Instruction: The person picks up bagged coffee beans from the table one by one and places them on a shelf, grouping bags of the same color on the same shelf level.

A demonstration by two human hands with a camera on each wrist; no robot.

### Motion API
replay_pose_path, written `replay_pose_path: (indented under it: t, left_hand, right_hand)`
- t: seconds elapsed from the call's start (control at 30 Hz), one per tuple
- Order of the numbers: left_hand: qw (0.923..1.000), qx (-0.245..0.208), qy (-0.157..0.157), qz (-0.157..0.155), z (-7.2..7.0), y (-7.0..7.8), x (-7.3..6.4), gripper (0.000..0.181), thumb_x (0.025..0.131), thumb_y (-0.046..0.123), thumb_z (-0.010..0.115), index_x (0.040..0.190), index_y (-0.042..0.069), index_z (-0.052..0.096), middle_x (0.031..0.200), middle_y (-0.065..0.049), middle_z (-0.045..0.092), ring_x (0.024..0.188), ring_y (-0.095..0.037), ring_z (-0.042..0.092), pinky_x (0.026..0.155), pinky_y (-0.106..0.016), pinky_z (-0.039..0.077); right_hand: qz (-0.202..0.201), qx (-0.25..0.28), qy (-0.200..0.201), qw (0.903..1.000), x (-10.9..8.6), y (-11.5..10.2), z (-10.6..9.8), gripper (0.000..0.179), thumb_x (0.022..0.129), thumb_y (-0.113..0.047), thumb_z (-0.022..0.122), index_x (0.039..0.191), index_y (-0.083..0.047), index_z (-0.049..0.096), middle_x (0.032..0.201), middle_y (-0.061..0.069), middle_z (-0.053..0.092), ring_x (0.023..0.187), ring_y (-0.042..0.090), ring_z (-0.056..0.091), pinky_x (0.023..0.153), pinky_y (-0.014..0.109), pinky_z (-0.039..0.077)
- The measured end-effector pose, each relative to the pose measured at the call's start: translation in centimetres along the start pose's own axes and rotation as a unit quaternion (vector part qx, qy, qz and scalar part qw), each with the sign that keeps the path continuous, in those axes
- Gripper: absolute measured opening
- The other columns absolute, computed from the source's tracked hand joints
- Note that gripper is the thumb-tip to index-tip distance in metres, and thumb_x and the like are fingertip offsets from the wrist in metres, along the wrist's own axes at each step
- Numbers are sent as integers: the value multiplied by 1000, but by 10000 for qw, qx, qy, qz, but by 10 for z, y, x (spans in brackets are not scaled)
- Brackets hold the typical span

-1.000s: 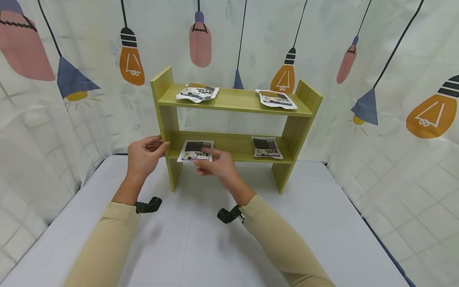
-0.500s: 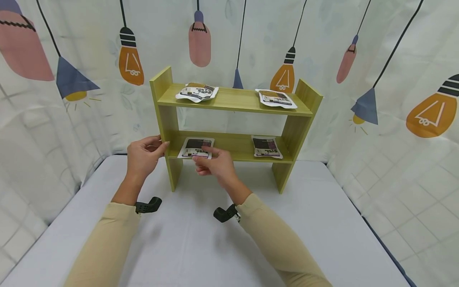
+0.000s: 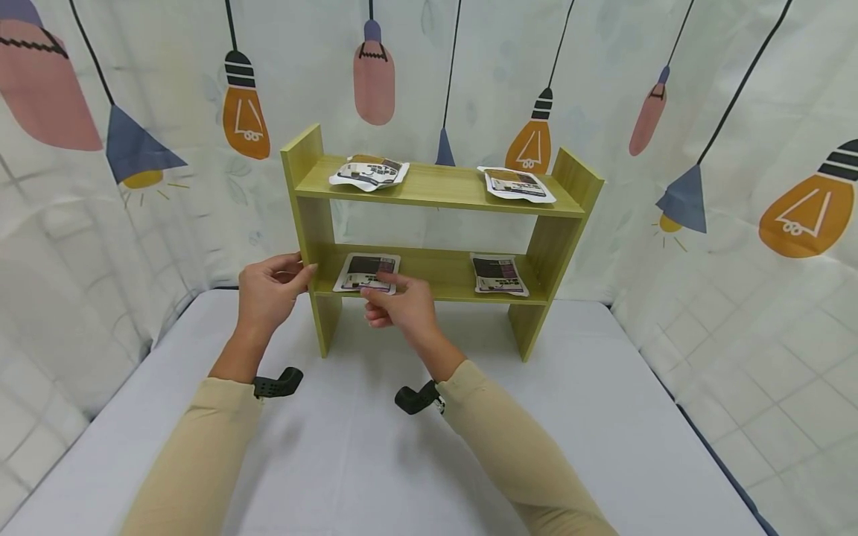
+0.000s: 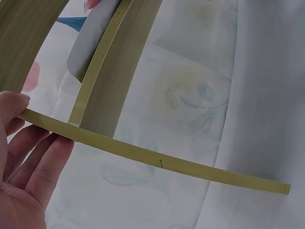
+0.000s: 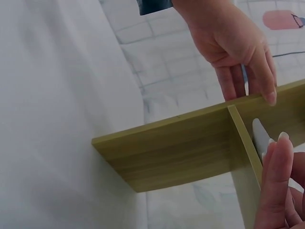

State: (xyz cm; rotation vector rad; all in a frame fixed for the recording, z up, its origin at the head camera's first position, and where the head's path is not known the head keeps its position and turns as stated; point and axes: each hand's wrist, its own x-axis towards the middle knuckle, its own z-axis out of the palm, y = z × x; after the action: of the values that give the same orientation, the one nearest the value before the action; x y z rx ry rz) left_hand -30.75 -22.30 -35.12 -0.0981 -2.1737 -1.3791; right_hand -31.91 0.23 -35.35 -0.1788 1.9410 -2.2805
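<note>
A two-tier yellow-green wooden shelf (image 3: pixel 429 294) stands on the table. My left hand (image 3: pixel 268 294) grips the front edge of its left side panel; in the left wrist view the thumb lies on the inner face and the fingers on the outer. A flat white pouch with a dark printed label (image 3: pixel 365 272) lies at the left of the lower board. My right hand (image 3: pixel 409 305) pinches its front right corner, index finger over the top and thumb at the front edge. The pouch (image 5: pixel 260 136) shows only as a pale edge in the right wrist view.
Another dark-labelled pouch (image 3: pixel 499 275) lies on the lower board's right side. Two pouches with orange and white print rest on the upper board, one left (image 3: pixel 370 173) and one right (image 3: pixel 517 186). A patterned curtain (image 3: pixel 429 82) hangs behind the white-covered table (image 3: pixel 348 454).
The pouch in my right hand has slid slightly back on the lower board, and the right hand and forearm have shifted a little back and left. My left hand keeps its place.
</note>
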Motion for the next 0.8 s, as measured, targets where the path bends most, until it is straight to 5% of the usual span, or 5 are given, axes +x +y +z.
replay_pose_path:
  t: [0.8]
  left_hand:
    - [10000, -11, 27, 33, 1, 1, 0, 41, 94, 26, 76, 128, 4, 72, 109, -27, 75, 74, 14, 64, 68, -9, 56]
  right_hand:
    - [-214, -92, 109, 9997, 3, 2, 2, 49, 86, -11, 83, 132, -5, 68, 66, 12, 72, 50, 16, 69, 49, 31, 60]
